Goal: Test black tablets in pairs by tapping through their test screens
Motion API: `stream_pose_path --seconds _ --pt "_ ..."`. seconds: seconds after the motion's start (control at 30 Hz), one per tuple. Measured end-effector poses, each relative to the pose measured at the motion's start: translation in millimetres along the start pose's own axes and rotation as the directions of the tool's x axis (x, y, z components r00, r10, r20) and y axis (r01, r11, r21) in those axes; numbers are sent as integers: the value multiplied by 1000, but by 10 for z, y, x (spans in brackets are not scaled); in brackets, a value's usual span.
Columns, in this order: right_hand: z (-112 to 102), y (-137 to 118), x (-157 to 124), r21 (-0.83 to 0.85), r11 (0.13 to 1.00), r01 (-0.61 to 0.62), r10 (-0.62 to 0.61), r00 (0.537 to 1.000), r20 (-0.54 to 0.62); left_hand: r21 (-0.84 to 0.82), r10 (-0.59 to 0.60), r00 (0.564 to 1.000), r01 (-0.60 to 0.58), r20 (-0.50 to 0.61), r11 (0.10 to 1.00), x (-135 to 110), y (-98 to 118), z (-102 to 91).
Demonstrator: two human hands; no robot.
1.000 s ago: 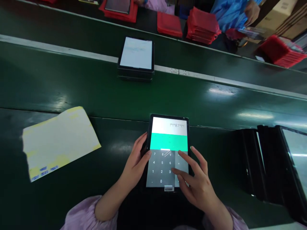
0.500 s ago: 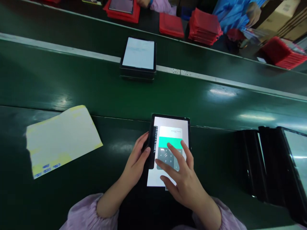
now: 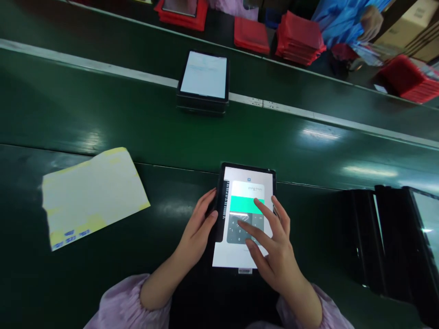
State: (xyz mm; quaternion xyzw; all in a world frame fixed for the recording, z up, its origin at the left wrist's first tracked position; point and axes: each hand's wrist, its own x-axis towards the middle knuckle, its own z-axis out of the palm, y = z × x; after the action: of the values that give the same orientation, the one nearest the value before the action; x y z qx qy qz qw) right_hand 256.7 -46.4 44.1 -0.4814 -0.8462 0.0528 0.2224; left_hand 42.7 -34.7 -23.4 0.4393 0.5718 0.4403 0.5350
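Note:
A black tablet [image 3: 247, 176] lies flat on the dark green bench in front of me, its lit screen showing a shrunken calculator window with a green band and a grey keypad. My left hand [image 3: 199, 230] curls round the tablet's left edge and holds it steady. My right hand [image 3: 270, 244] hovers over the lower right of the screen with fingers spread, the forefinger and middle finger touching the keypad area. Lilac sleeves cover both my wrists.
A white and yellow label sheet [image 3: 92, 196] lies to the left. A stack of tablets [image 3: 204, 82] with a lit top screen rests on the conveyor's white strip. Black tablets stand on edge at right [image 3: 394, 237]. Red cases [image 3: 298, 39] and a person in blue [image 3: 346, 18] are across the line.
The full-screen calculator shrank to a small window on a white background. My right hand slid from the tablet's right edge over the screen; the left hand kept its hold.

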Motion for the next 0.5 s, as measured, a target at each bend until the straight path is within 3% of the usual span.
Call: stream_pose_path --seconds 0.3,0.5 --pt "28 -91 26 20 997 69 -71 989 129 -4 21 1000 -21 12 1000 19 -4 -16" --pt "42 -73 16 18 1000 23 -25 997 72 -17 14 999 -14 44 1000 23 35 -16"
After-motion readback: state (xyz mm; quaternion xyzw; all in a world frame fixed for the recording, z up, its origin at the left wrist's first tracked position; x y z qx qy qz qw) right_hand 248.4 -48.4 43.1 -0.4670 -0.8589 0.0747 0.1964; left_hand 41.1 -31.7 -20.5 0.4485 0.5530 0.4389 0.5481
